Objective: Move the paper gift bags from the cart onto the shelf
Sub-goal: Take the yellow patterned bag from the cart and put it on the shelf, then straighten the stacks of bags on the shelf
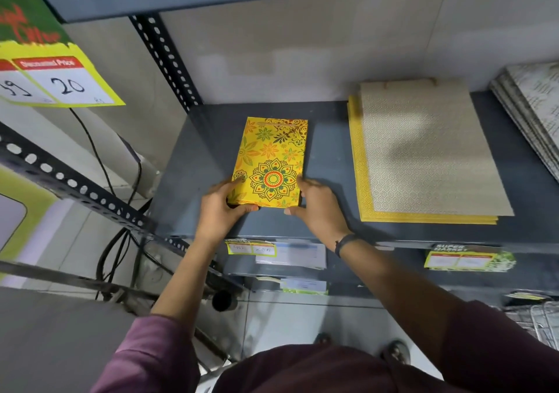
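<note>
A small stack of yellow paper gift bags (272,154) with a floral and mandala print lies flat on the dark grey shelf (326,157). My left hand (222,208) grips the stack's near left corner, thumb under the front edge. My right hand (317,208) holds the near right corner, fingers along the side. Right of it lies a larger stack of beige and yellow patterned gift bags (423,150). The cart is out of view.
Another stack of grey printed bags (532,111) sits at the far right of the shelf. A perforated metal upright (166,60) bounds the shelf's left side. A yellow price sign (51,75) hangs at upper left. Price labels (251,249) line the shelf's front edge.
</note>
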Demonstrator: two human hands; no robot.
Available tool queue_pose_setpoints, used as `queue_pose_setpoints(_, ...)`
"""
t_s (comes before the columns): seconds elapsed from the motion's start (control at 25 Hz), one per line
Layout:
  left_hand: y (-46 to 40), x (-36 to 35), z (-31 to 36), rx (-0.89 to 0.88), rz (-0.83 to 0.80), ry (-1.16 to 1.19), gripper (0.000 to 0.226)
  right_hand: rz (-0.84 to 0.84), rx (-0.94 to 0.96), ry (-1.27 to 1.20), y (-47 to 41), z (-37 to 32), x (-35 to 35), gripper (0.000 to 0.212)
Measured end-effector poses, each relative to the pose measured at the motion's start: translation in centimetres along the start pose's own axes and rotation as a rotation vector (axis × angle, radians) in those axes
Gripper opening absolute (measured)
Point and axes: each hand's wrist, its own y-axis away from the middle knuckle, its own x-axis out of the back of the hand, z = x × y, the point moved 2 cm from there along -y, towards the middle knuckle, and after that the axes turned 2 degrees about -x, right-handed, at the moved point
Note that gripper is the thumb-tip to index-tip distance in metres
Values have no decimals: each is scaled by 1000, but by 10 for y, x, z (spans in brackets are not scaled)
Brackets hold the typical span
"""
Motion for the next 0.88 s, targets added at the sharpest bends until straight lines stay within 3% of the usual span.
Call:
queue_pose_setpoints(0.32,9,-6,-4,15,109,90,49,71,-84,-45,8,-1,6,61)
queue_pose_setpoints(0.6,7,-7,-7,74,87,169,43,101,-75,-16,12,-2,2,53)
queue_pose_setpoints(0.88,13,-3,2,130,111,162,49,87,-106,-234,33,-5,25,56)
